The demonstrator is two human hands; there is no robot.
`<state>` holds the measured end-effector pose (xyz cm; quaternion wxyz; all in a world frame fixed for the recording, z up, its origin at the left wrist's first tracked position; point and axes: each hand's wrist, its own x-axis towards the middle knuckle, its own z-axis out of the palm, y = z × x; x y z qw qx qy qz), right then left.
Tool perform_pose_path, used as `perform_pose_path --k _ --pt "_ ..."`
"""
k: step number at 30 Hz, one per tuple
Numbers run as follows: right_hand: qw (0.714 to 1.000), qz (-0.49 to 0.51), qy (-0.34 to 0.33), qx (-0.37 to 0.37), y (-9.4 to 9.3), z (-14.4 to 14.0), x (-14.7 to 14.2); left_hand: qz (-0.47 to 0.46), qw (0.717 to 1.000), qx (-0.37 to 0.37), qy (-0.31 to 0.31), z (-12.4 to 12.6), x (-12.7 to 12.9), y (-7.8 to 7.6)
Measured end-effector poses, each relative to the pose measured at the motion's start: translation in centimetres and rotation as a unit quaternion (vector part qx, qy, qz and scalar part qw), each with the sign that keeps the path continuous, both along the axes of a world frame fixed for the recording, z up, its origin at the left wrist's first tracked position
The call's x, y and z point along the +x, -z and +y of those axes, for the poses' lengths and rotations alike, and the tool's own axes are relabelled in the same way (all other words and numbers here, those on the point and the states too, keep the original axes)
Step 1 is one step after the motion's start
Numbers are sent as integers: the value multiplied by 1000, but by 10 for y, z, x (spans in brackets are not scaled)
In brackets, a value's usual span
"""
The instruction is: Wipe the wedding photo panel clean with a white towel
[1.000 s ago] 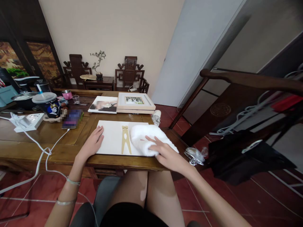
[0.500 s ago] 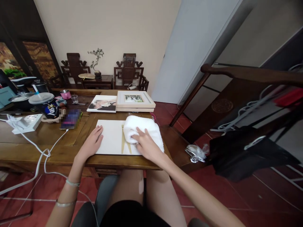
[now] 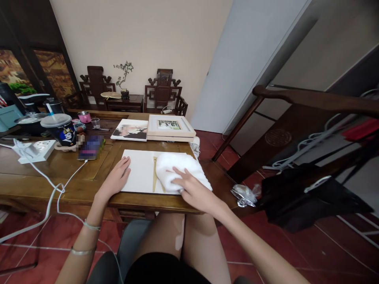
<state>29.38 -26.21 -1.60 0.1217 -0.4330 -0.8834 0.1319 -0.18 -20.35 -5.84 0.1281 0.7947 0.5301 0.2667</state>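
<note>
A white board (image 3: 137, 173) with a gold, narrow stand leg (image 3: 154, 173) on its face lies flat at the table's near edge. My left hand (image 3: 118, 176) rests on the board's left edge, fingers stretched out. Over the right part of the board lies a folded white towel (image 3: 174, 163), hiding part of the gold leg. My right hand (image 3: 197, 191) presses on the towel with its fingers, gripping it at the near side.
Behind the board lie a photo print (image 3: 130, 129) and a stacked picture frame (image 3: 171, 128). To the left are a phone (image 3: 91, 146) on a cable, a power strip (image 3: 37, 152) and a lidded cup (image 3: 62, 132). A wooden chair (image 3: 278, 136) stands at the right.
My right hand has drawn the towel a little toward me and to the right across the board. The left hand stays on the board's left edge.
</note>
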Motion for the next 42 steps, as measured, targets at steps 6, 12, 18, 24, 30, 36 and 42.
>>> perform_pose_path --k 6,12,18,24,30,36,42 --pt "998 -4 59 31 2 71 -43 3 1000 -1 0 1 -1 0" --pt "996 -65 25 57 -2 30 -62 -2 1000 9 7 3 -3 4" --pt "996 -69 -58 -13 -23 -47 -47 -3 1000 7 6 2 -3 3" --pt "996 -38 -79 -27 -27 -35 -43 -7 1000 14 6 2 -3 5" --pt "998 -33 -44 18 -14 48 -60 -8 1000 11 4 3 -4 6" --pt "995 -62 -33 67 -7 62 -76 -7 1000 15 -6 3 -5 5" --pt "990 -82 -107 45 -17 -14 -66 3 1000 7 -6 1 -3 1"
